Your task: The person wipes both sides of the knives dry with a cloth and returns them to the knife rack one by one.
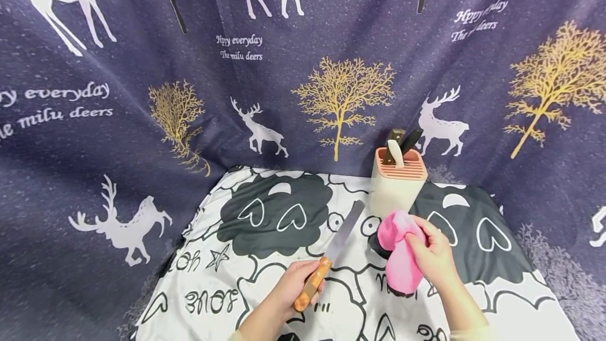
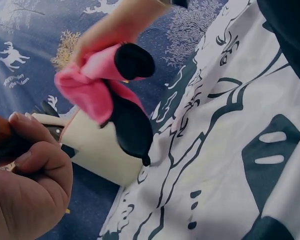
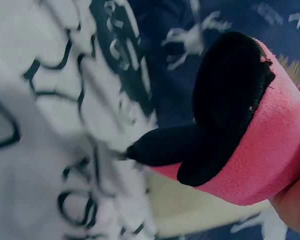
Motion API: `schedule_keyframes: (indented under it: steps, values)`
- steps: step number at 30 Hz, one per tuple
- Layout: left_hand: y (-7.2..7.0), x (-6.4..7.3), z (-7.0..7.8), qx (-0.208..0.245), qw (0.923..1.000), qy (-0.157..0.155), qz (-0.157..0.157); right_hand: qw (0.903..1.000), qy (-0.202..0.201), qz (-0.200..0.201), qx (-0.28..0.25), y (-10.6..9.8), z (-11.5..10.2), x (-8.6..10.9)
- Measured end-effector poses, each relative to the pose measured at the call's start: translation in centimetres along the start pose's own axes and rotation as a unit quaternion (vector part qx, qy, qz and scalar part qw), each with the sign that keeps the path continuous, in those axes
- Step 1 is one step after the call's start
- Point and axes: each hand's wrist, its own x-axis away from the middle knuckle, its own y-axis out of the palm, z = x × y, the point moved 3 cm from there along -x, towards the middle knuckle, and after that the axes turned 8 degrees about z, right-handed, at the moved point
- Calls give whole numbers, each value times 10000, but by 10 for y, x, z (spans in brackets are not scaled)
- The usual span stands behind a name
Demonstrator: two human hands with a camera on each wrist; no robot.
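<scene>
In the head view my left hand (image 1: 290, 282) grips a knife (image 1: 343, 237) by its orange-brown wooden handle. The blade points up and away, toward the back of the cloth-covered surface, with its long flat side showing. My right hand (image 1: 434, 252) pinches a pink cloth (image 1: 401, 271) with a black side, bunched at its middle so that its ends hang down. Knife and cloth are apart. The right wrist view shows the black side of the cloth (image 3: 225, 107) folded open. In the left wrist view, curled fingers (image 2: 37, 165) surround the handle, and most of the blade is out of sight.
Behind the pink cloth stands a cream knife block (image 1: 395, 196) with a slotted salmon top, holding several handles (image 1: 396, 151). A black-and-white printed sheet (image 1: 213, 278) covers the surface. Dark blue curtain fabric (image 1: 265, 83) hangs at the back and sides.
</scene>
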Motion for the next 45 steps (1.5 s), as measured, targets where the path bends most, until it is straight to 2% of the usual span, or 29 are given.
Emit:
schedule_keyframes:
  steps: [3, 6, 10, 13, 15, 18, 23, 29, 34, 40, 45]
  values:
    - [3, -6, -1, 154, 9999, 24, 28, 9982, -522, -156, -238, 6, -26, 7]
    - [10, -11, -1, 266, 9996, 20, -38, 9914, -1177, -423, -395, 15, -48, 16]
    - [21, -14, -1, 276, 9994, -64, -206, 9725, -2047, -939, -593, 34, -69, 33]
    - [28, -14, -1, 207, 9993, -27, -311, 9566, -2557, -1239, -648, 50, -80, 48]
    - [32, -14, -1, 114, 9993, 58, -343, 9476, -2880, -1266, -552, 58, -84, 57]
    - [33, -12, -2, 16, 9994, 180, -304, 9409, -3144, -1216, -320, 69, -85, 67]
    - [31, -9, -4, -143, 9994, 225, -202, 9467, -3040, -1066, -42, 74, -76, 70]
    - [36, -6, -4, -383, 9982, 345, -302, 9549, -2836, -827, -316, 68, -61, 64]
    - [42, -4, -4, -490, 9975, 372, -343, 9637, -2550, -724, -308, 63, -48, 59]
    - [46, -2, -11, -675, 9965, 332, -351, 9732, -2184, -696, -203, 58, -23, 49]
    - [47, 2, -15, -898, 9936, 400, -553, 9797, -1978, -285, -187, 50, 2, 42]
